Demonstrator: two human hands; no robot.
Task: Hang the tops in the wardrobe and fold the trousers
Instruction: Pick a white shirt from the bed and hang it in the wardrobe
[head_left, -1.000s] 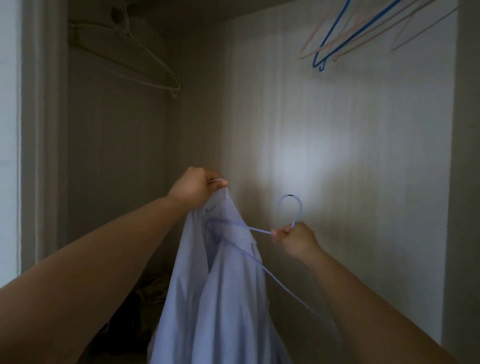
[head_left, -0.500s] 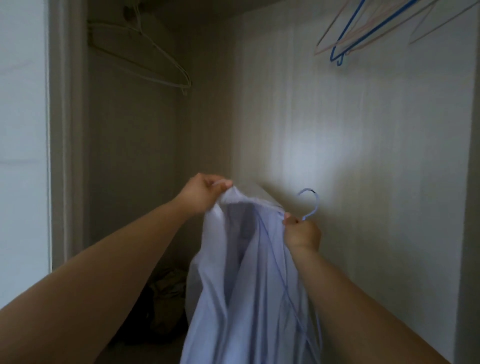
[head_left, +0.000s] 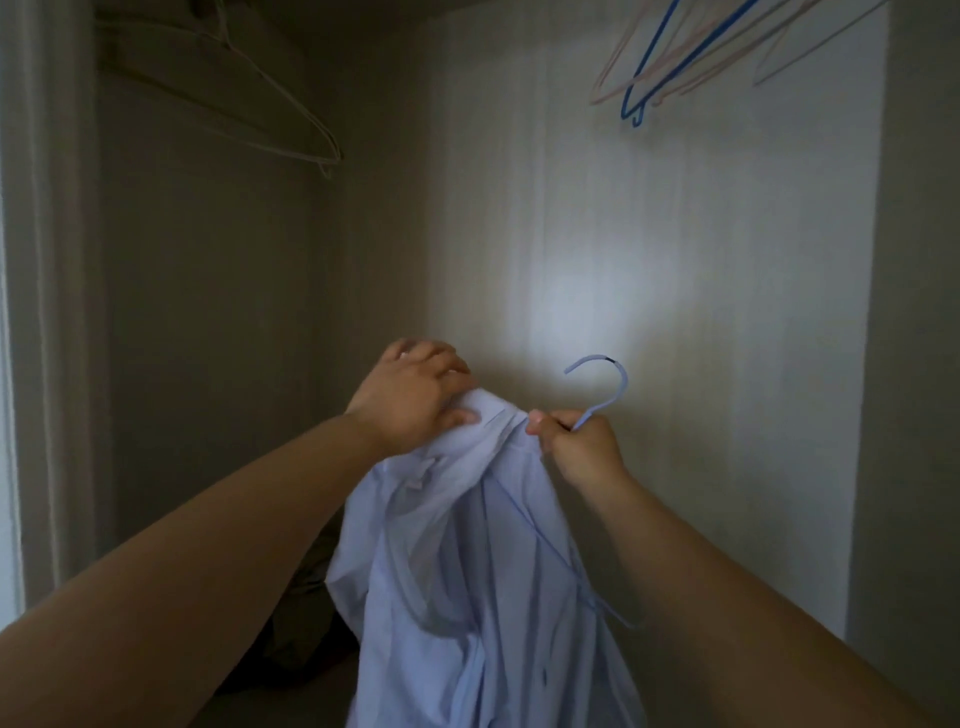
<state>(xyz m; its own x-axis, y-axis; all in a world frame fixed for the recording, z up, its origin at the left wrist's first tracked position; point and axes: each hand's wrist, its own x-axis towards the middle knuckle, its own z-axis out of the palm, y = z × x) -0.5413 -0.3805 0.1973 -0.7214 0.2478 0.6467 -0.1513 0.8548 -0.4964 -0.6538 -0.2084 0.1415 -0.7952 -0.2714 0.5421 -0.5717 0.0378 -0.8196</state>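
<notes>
A pale blue shirt (head_left: 483, 571) hangs in mid-air in front of an open wardrobe (head_left: 623, 260), held up at its top edge between two bare arms that reach in from the bottom corners. The shirt drapes down in loose folds and runs off the bottom of the view. The left hand (head_left: 415, 400) is at the bunched top of the shirt, near the collar, with its fingers (head_left: 447, 371) curled over the cloth and grasping it. Just to the right, the right hand (head_left: 582, 447) holds a thin light blue hanger (head_left: 624, 382); its fingers (head_left: 540, 418) are clenched around the wire just below the hook, which stands up above the fist and curls to the left. One arm of the hanger slants down and to the right across the shirt, and its tip pokes out past the cloth; how much of the hanger sits inside the shirt cannot be told. Behind them is the pale back wall of the wardrobe with a soft patch of light. High at the upper right hang a darker blue hanger (head_left: 675, 57) and several pink hangers (head_left: 623, 73). High at the upper left, in shadow, hang white hangers (head_left: 291, 119). A dark heap (head_left: 301, 613), too dim to identify, lies low in the wardrobe behind the shirt.
</notes>
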